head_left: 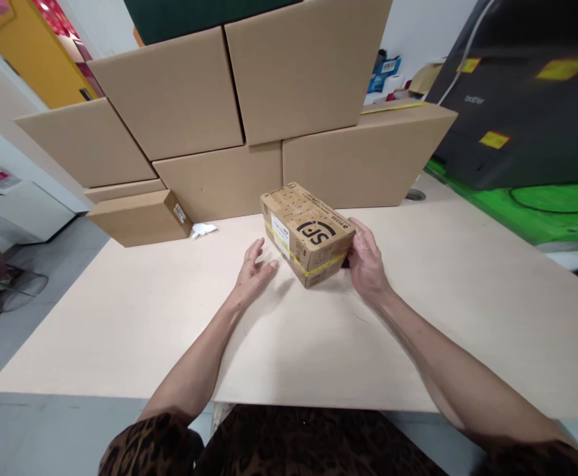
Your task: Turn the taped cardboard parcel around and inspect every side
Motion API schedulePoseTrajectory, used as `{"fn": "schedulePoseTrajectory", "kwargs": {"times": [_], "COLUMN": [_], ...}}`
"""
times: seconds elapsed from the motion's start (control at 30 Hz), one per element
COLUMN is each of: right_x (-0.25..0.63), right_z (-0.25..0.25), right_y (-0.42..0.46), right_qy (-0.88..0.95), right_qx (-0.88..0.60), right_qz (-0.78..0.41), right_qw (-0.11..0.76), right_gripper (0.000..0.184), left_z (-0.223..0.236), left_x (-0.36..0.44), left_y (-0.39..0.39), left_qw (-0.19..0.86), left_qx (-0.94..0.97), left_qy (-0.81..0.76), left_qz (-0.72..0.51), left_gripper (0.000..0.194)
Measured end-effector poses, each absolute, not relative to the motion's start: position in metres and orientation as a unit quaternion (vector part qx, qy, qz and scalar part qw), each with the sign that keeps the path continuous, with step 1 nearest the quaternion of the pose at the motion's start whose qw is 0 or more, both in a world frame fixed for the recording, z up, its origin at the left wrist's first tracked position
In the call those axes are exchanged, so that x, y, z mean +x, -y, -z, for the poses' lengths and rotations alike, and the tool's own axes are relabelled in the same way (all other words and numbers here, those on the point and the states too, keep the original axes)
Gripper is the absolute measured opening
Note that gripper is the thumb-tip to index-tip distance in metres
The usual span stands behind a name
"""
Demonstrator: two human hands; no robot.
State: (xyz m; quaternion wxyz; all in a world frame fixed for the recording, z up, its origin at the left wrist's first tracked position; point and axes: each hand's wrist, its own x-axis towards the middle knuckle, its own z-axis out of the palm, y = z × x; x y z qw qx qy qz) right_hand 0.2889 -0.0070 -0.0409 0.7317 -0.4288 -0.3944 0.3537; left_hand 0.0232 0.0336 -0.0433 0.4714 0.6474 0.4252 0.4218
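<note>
A small brown cardboard box (303,231) with a black "SF" logo, a white label and yellow tape stands at an angle over the table (170,330). My right hand (367,261) grips its right end, its fingers along the side and partly hidden behind it. Beneath that hand peeks a small dark and red item (345,262), too covered to name. On the other side, my left hand (255,272) is open, fingers apart, a short gap from the box's left face and holding nothing.
Large plain cardboard boxes (190,99) are stacked along the table's back edge. A flatter carton (140,218) and a crumpled white scrap (203,229) lie at the back left. A dark grey "brother" machine (512,106) stands on a green surface (522,215) at the right.
</note>
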Motion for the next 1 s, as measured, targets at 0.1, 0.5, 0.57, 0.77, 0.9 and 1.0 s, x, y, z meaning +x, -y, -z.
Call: {"fn": "schedulePoseTrajectory", "kwargs": {"times": [0.1,0.5,0.57,0.77,0.9,1.0], "right_x": [0.287,0.282,0.285,0.300,0.306,0.307], "right_z": [0.042,0.022,0.019,0.016,0.012,0.008], "right_y": [0.010,0.013,0.011,0.009,0.010,0.011], "right_qy": [0.444,0.368,0.353,0.354,0.369,0.382], "right_qx": [-0.412,-0.415,-0.410,-0.418,-0.429,-0.441], "right_qz": [-0.331,-0.327,-0.336,-0.356,-0.350,-0.334], "right_qw": [0.724,0.765,0.771,0.757,0.746,0.740], "right_gripper": [0.066,0.036,0.034,0.029,0.026,0.024], "left_z": [0.046,0.042,0.040,0.038,0.039,0.041], "left_x": [0.024,0.036,0.035,0.034,0.032,0.033], "left_y": [-0.038,0.004,0.005,0.008,0.008,0.005], "left_qw": [0.447,0.367,0.367,0.346,0.348,0.405], "left_qx": [0.719,0.876,0.878,0.878,0.872,0.832], "left_qy": [-0.394,-0.235,-0.235,-0.275,-0.271,-0.265], "left_qz": [-0.357,-0.209,-0.199,-0.183,-0.211,-0.271], "left_gripper": [0.095,0.091,0.091,0.094,0.092,0.102]}}
